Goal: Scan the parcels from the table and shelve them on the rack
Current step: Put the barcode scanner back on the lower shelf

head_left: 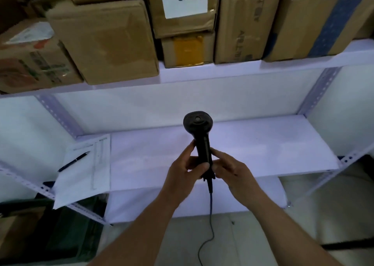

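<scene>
While the left hand point(182, 170) and the right hand point(230, 170) both curl round the scanner point(199, 136) handle, neither holds a parcel. Several parcels point(105, 41) already stand along the rack point(263, 148) upper shelf, so more probably remain on the unseen table.

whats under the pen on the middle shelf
A paper sheet lies under the pen, overhanging the shelf at its front edge. Anything beneath the sheet is covered and cannot be seen.
</scene>
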A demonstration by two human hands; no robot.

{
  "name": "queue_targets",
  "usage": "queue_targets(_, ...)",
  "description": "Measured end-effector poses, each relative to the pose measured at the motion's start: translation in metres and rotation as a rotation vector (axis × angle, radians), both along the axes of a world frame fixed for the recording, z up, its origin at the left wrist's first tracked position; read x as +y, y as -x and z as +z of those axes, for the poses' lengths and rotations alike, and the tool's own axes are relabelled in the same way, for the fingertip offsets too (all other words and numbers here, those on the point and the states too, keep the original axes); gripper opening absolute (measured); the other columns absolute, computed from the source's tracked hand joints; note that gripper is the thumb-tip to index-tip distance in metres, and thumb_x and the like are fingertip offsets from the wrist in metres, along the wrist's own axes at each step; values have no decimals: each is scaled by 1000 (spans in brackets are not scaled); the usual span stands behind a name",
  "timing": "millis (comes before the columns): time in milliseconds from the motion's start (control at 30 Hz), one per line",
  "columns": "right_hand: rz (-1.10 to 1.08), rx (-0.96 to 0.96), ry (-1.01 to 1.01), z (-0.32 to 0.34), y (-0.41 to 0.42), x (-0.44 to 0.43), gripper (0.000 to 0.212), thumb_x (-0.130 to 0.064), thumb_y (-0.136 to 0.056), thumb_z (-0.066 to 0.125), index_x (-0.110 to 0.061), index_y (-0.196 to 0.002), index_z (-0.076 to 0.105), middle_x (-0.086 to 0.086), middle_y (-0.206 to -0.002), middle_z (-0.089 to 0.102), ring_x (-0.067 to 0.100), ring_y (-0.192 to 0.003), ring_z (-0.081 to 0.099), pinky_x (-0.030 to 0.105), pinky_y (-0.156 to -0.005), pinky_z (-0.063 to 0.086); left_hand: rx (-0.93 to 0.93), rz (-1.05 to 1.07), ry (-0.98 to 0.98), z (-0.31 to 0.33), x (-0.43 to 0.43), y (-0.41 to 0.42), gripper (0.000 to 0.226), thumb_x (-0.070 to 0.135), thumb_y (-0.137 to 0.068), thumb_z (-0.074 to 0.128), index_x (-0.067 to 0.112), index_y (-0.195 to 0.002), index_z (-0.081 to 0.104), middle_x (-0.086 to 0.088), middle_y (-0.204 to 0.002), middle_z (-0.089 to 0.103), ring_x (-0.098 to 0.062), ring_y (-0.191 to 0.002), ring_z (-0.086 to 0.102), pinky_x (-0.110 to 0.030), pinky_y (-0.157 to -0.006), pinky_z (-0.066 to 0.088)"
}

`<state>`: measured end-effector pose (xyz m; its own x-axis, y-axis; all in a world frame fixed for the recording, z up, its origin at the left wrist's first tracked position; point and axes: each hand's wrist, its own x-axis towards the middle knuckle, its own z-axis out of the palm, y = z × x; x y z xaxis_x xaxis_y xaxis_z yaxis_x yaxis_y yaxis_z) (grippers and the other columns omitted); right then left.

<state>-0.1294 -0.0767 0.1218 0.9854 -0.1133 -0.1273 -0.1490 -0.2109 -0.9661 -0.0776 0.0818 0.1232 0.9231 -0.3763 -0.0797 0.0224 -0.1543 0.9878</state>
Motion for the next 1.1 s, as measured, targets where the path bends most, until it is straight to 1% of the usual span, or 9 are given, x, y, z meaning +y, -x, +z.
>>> queue_targets(100, 5, 9, -47, -25, -14, -6, 42, -7, -100, 52, -34, -131, 55, 4, -99, 76, 22, -98, 71, 42, -97, 52, 56, 28, 12, -18, -9, -10, 64, 10, -91, 65, 32, -146, 41, 3, -100, 75, -12, -93, 71, -38, -88, 57)
queue_targets(233, -45, 65, -80, -65, -32, -16, 45, -3, -100, 50, -43, -119, 56, -3, -95, 76, 16, -92, 73, 40, -98, 53, 151, 70, 10, -52, -28, -23, 62, 6, -90, 65, 26, -145, 43, 1, -98, 75, -12, -87, 73, -31, -79, 59)
queue_targets(367, -48, 115, -102, -108, -44, -27, 44, -2, -99, 50, -26, -136, 53, -5, -88, 76, 14, -88, 74, 40, -97, 54, 198, 103, -20, -97, -43, -35, 60, 8, -90, 65, 23, -145, 45, -2, -101, 75, -18, -90, 73, -42, -84, 59)
queue_targets(500, -58, 122, -110, -146, -65, -43, 46, 0, -98, 52, -20, -139, 51, -11, -81, 76, 12, -83, 74, 32, -91, 55, 208, 90, -13, -134, -58, -57, 54, 8, -92, 63, 22, -142, 48, -4, -100, 75, -18, -88, 73, -41, -83, 59)
queue_targets(633, -55, 117, -45, -178, -90, -53, 46, -4, -99, 52, -20, -141, 50, -1, -95, 74, 17, -93, 72, 25, -86, 56, 207, 72, -8, -166, -70, -83, 52, 6, -94, 60, 22, -142, 47, -9, -103, 74, -22, -92, 72, -40, -83, 59)
queue_targets(800, -60, 109, 51, -211, -122, -56, 45, -9, -100, 53, -23, -142, 50, 7, -106, 72, 24, -102, 69, 42, -98, 53, 202, 90, -20, -200, -78, -114, 52, 8, -94, 61, 22, -143, 47, -5, -101, 73, -22, -91, 72, -32, -76, 60)
queue_targets(867, -68, 116, 98, -217, -134, -58, 41, -14, -100, 55, -22, -140, 52, 7, -106, 70, 25, -103, 67, 43, -98, 52, 174, 104, -72, -208, -81, -123, 51, 14, -94, 63, 21, -142, 48, -3, -99, 72, -19, -92, 71, -30, -79, 59)
queue_targets(1000, -76, 92, 143, -220, -147, -60, 36, -20, -99, 57, -21, -135, 58, 6, -104, 69, 25, -102, 66, 40, -97, 52, 151, 141, -118, -216, -84, -135, 47, 23, -92, 66, 20, -137, 53, -5, -100, 71, -21, -96, 69, -41, -90, 56)
queue_targets(1100, -72, 119, 167, -219, -149, -60, 35, -22, -99, 56, -19, -134, 58, 8, -110, 70, 24, -104, 66, 39, -97, 52, 156, 139, -166, -216, -86, -137, 48, 26, -93, 64, 22, -139, 51, -7, -104, 71, -22, -98, 69, -44, -92, 55)
